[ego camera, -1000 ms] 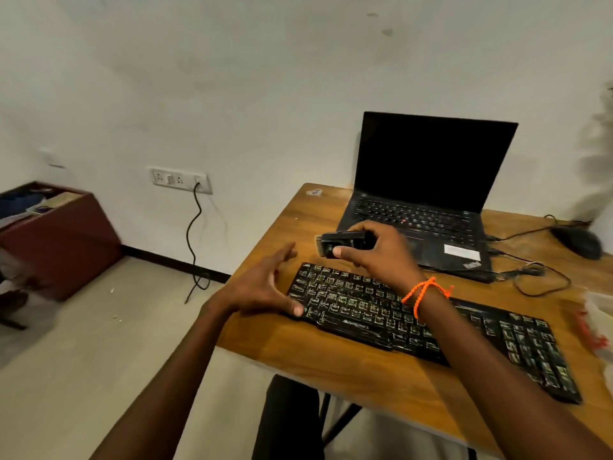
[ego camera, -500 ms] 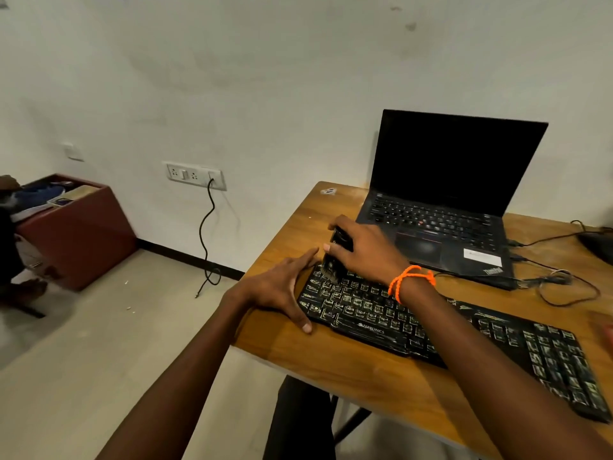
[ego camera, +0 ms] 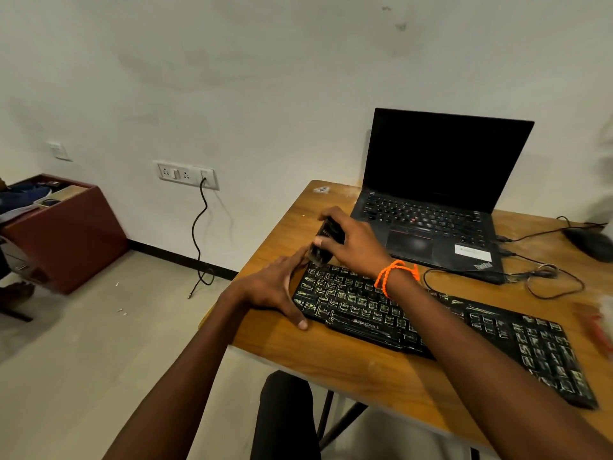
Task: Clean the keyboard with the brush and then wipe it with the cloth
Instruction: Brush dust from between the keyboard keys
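Note:
A black keyboard with pale key markings lies slantwise on the wooden desk. My right hand, an orange cord round its wrist, grips a black brush held upright, its bristle end down at the keyboard's far left corner. My left hand rests against the keyboard's left end, fingers straight and thumb stretched along the near edge. At the right edge of the view a blurred white and red thing shows, possibly the cloth.
An open black laptop with a dark screen stands behind the keyboard. Cables and a black mouse lie at the right. A wall socket with a hanging cord and a brown box are at the left.
My right hand tipped the brush from level to upright and brought its bristles down to the keyboard's left corner. My left hand moved in against the keyboard's left end.

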